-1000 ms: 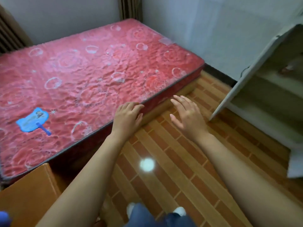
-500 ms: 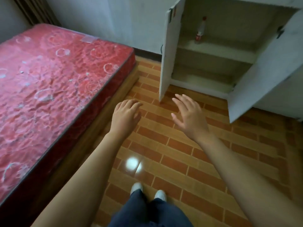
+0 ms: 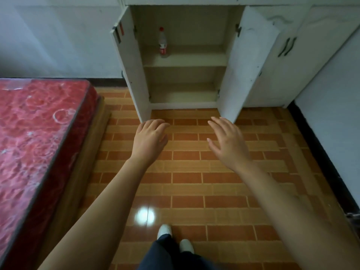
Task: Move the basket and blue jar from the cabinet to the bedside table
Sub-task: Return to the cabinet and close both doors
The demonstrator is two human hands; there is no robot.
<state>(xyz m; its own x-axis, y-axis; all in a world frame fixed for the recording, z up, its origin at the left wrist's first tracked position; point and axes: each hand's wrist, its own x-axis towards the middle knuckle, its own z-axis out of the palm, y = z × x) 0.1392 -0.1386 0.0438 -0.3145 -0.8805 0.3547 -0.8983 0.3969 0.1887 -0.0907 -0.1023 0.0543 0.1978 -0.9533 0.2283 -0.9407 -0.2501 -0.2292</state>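
Note:
A white cabinet (image 3: 184,60) stands straight ahead against the wall, both doors swung wide. Its upper shelf holds only a clear bottle (image 3: 162,42) with a red cap and label. The lower shelf looks bare. No basket and no blue jar show anywhere in view. My left hand (image 3: 151,137) and my right hand (image 3: 227,141) reach forward over the tiled floor, short of the cabinet, fingers apart and holding nothing. The bedside table is out of view.
A bed with a red patterned mattress (image 3: 37,141) fills the left side. The left cabinet door (image 3: 129,69) and right cabinet door (image 3: 246,69) jut out over the floor. More closed cabinet doors (image 3: 288,55) are at the right. Orange tiled floor (image 3: 187,191) lies between.
The view has swung right from the bed to face the open cabinet head-on. Both hands stay outstretched and empty.

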